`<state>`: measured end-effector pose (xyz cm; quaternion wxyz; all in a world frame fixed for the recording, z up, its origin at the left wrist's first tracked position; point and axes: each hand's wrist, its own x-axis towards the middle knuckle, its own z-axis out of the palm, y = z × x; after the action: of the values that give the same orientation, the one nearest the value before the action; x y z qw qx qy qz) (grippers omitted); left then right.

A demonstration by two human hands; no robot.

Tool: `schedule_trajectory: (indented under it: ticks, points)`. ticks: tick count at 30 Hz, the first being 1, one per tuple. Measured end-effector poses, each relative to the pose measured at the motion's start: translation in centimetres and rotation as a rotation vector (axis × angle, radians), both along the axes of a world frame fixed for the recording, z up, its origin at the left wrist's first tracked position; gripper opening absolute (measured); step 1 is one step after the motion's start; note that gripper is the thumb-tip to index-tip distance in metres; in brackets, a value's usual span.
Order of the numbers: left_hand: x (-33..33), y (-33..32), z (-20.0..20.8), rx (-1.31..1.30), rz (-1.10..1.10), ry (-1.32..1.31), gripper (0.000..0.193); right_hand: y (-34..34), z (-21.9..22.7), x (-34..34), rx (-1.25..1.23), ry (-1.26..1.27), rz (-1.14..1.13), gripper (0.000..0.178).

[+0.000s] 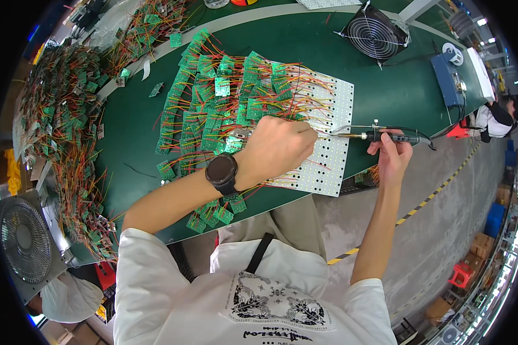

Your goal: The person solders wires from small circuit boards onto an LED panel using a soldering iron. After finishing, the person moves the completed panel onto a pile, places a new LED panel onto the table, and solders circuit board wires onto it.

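My right hand (pixel 392 154) grips a soldering iron (pixel 380 136) by its dark handle, with a thin metal guide tube running along the top. The iron's tip points left, close to the fingertips of my left hand (pixel 281 146). That hand is closed in a pinch over a white perforated panel (pixel 341 106); whatever it holds is hidden. Rows of small green circuit boards (pixel 208 118) with red and yellow wires cover the panel's left part and the table beside it. Many wire ends reach across the panel's dotted face.
Heaps of wired circuit boards (pixel 63 98) fill the left side of the green table (pixel 270 31). A black round fan (pixel 375 35) stands at the back. To the right is a blue solder-feeder box (pixel 446 79) with a reel. Another person (pixel 495 119) sits beyond the table.
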<state>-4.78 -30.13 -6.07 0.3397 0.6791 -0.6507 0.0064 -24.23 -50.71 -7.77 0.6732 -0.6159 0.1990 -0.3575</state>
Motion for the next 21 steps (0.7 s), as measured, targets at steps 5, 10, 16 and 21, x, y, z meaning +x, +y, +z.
schedule_trajectory:
  ticks: [5, 10, 16, 21]
  points:
    - [0.01, 0.07, -0.39, 0.006, 0.012, -0.003, 0.005, 0.19, 0.13, 0.08, 0.005, 0.016, -0.013, 0.019]
    - [-0.06, -0.01, -0.35, 0.008, 0.018, -0.005, 0.005, -0.06, -0.06, -0.25, -0.008, 0.032, -0.020, 0.019]
    - [0.01, 0.09, -0.34, 0.015, 0.017, -0.008, 0.005, 0.09, -0.15, -0.17, -0.034, 0.051, 0.008, 0.019]
    - [0.01, 0.11, -0.27, 0.020, 0.013, -0.006, 0.005, 0.43, 0.23, 0.20, -0.044, 0.070, -0.032, 0.020]
